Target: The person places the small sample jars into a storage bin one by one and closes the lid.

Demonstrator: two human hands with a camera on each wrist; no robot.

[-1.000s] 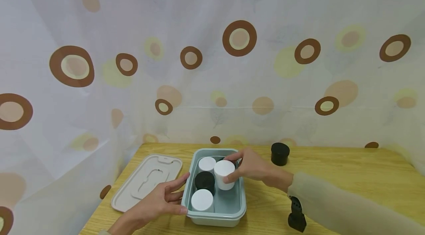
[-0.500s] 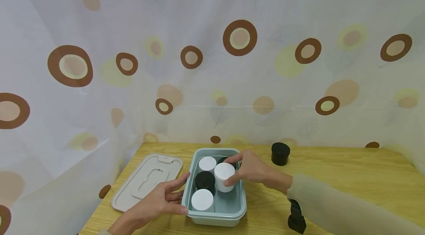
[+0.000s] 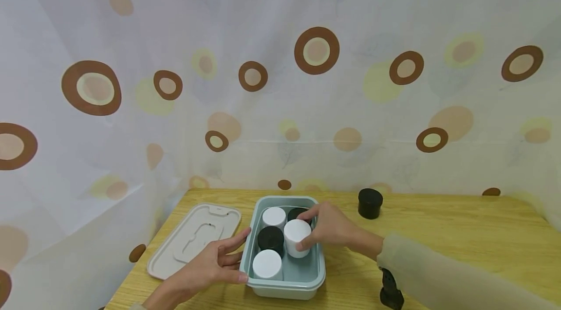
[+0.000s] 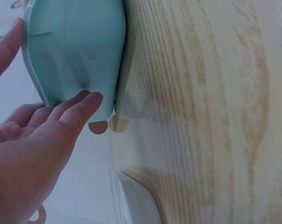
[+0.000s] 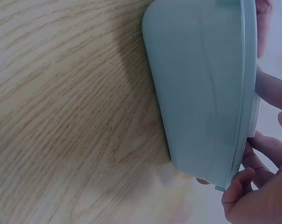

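Note:
A light blue-green plastic box stands on the table, holding several white and black lidded jars. My right hand grips a white jar between thumb and fingers, inside the box's right half. Behind that jar a black jar is partly hidden by my fingers. Along the box's left side are a white jar, a black jar and another white jar nearest me. My left hand touches the box's left rim and near corner, fingers extended against its outer wall.
A pale lid lies flat on the wooden table, left of the box. A black jar stands apart at the back right. Behind the table hangs a patterned curtain.
My right hand has moved the white jar slightly lower and toward me in the box, so more of the black jar behind it shows. My left hand has stayed put.

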